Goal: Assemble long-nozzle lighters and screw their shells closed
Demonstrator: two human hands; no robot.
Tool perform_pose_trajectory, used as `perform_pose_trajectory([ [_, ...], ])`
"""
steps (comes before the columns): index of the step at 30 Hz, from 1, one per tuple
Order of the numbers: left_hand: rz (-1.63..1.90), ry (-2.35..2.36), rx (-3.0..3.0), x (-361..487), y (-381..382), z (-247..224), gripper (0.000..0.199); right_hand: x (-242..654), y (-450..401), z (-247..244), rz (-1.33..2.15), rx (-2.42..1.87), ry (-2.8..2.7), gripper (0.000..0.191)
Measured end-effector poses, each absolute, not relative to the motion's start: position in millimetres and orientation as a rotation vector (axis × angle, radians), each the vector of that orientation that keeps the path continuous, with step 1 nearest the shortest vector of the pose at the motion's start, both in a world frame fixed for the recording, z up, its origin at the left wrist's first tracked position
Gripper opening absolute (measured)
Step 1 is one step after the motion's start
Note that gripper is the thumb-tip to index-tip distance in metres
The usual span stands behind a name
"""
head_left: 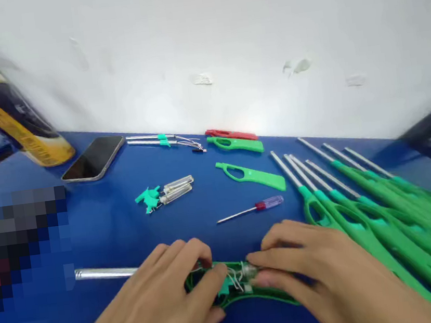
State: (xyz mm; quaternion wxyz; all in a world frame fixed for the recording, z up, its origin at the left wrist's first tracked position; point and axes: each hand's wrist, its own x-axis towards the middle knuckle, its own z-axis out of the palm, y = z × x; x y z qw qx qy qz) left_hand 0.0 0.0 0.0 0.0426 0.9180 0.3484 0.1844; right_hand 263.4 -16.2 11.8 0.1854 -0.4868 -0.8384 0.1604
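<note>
Gripping the open green shell (pixel 271 294) with the left hand (pixel 183 286), likely to keep it steady; pinching the clear tube (pixel 248 269) in it with the right hand (pixel 314 264).

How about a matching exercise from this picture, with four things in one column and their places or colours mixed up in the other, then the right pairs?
Things
1. phone
2. screwdriver
3. red shell
4. open green casing

Places and colours
A. under the left hand and right hand
B. purple at one end
C. right beside a green shell
D. flat, dark face up

Pairs: 1-D, 2-B, 3-C, 4-A
</note>
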Motion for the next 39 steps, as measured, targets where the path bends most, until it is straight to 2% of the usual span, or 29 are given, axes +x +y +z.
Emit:
perform_pose_trajectory([
  [8, 0.483, 1.109, 2.820, -1.6, -4.5, -3.5, 0.034, 261.0, -20.1, 11.8, 0.514, -1.409, -2.349, 0.018],
  [17, 0.515, 1.061, 2.853, -0.5, -2.7, -2.1, 0.035, 264.8, -25.2, 13.0, 0.755, -1.581, -2.334, 0.028],
  [22, 0.495, 1.091, 2.803, -0.7, -2.3, -2.6, 0.039, 264.9, -25.5, 12.3, 0.733, -1.569, -2.338, 0.028],
  [39, 0.537, 1.068, 2.840, -0.7, -2.0, -1.7, 0.027, 261.6, -22.6, 18.8, 0.700, -1.560, -2.338, 0.026],
])
